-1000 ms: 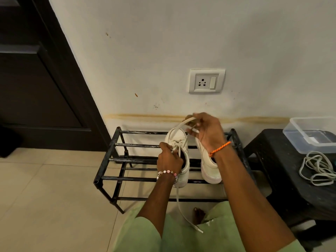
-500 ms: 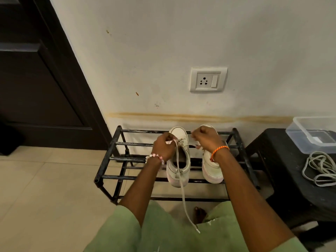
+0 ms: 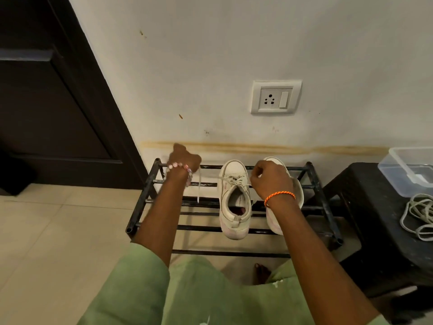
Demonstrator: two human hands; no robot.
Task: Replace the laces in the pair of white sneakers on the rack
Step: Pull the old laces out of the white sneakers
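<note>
Wall (image 3: 234, 55) off-white, stained by a yellowish streak just above the rack. Dark door (image 3: 46, 102) at left; socket (image 3: 276, 97) on the wall above the shoes

Rack (image 3: 323, 207): black metal bars, paint worn in spots, stands against the wall on a tiled floor (image 3: 46, 231). Black stool (image 3: 375, 219) just right of the rack; on it a clear tub (image 3: 407, 170) at the back edge and a loose coil of white laces (image 3: 419, 216) in front of the tub

Left shoe (image 3: 235, 200): white low-top, scuffed, sole greyed at the heel. It lies across the rack bars near the middle, toe to the wall, heel hanging past the front bar. Opening shows a dark lining with a reddish patch. Only the lowest eyelets near the toe are laced. Right shoe (image 3: 278, 221) just beside it toward the rack's right end, mostly hidden by the right wrist

Lace (image 3: 225, 178): white, flat. One end runs from the left shoe's eyelets out leftward, up to the left hand, then a free tail drops from that hand over the rack's left half

Left hand (image 3: 184, 158): fist clenched on the lace, raised over the rack's back left corner, well apart from the shoe. Bead bracelet (image 3: 179, 165) at the wrist

Right hand (image 3: 269, 178): fingers curled, touching the left shoe's right side at the eyelets; seems to pinch the other lace end, though the grip is hidden. Orange thread (image 3: 279, 195) on the wrist
</note>
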